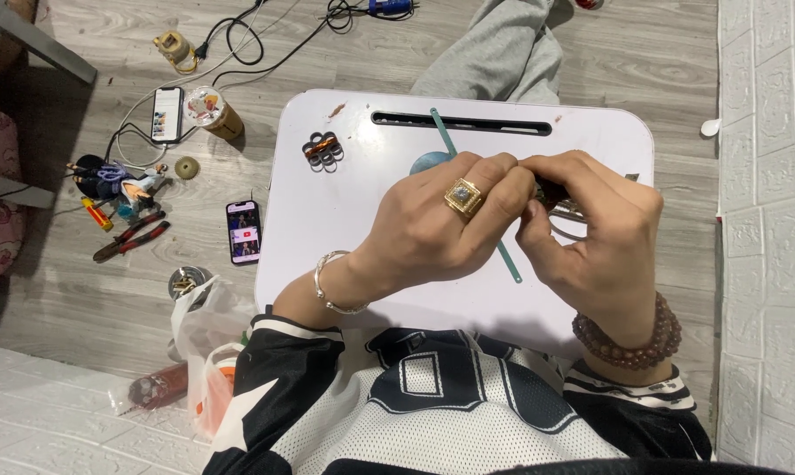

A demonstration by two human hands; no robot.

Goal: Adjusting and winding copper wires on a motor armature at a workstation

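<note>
Pinching together over the middle of the white tray (327, 229), both hands are working on one small dark part (545, 192) that is mostly hidden between them. The left hand (437, 224), ringed, is curling its fingers narrowly toward the part from 9 o'clock; the right hand (595, 233) is closing thumb and fingertips on it from 3 o'clock, though the exact grip cannot be told. A bit of metal wire (566, 230) is looping out below the part. A teal strip (503, 255) is lying under the hands, running from 12 toward 6 o'clock, and a small coil piece (322, 149) is sitting apart at 10 o'clock on the tray, looking finished or set aside. Judging by this, the work seems to be midway: one piece aside, one in hand. Pliers (133, 239) and two phones (244, 232) are lying on the floor (89, 299) at 9 o'clock, well apart.
</note>
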